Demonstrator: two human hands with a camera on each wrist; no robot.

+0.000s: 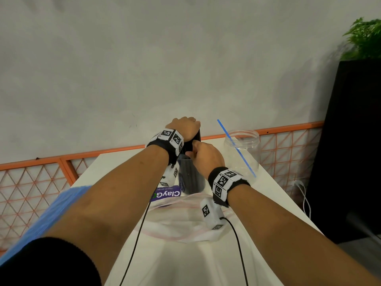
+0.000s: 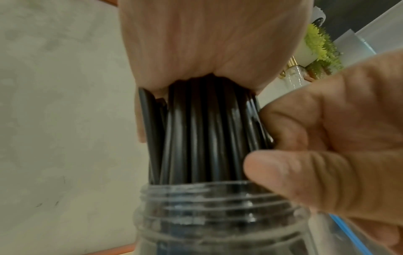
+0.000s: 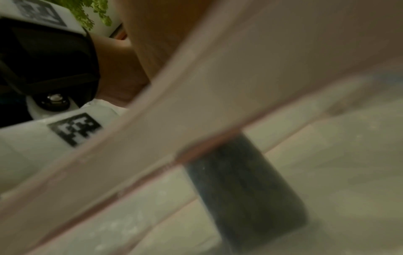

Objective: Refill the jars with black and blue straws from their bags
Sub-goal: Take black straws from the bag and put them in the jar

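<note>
A bundle of black straws [image 2: 207, 131] stands in a clear jar [image 1: 190, 180] at the middle of the white table; its threaded mouth [image 2: 207, 205] shows in the left wrist view. My left hand [image 1: 186, 126] caps and grips the straw tops, palm down [image 2: 207, 48]. My right hand [image 1: 203, 155] pinches the bundle's side just above the jar rim, thumb and fingers [image 2: 294, 165] curled against it. A second clear jar [image 1: 243, 153] to the right holds one blue straw [image 1: 237, 149]. The right wrist view is blurred behind bag plastic, with the dark jar [image 3: 244, 181] showing through.
A bag of blue straws [image 1: 51, 211] lies at the table's left edge. A flat clear zip bag [image 1: 181, 221] lies in front of the jar, under my right wrist, beside a purple label [image 1: 167, 195]. An orange mesh fence [image 1: 41, 193] and a black cabinet [image 1: 350, 141] flank the table.
</note>
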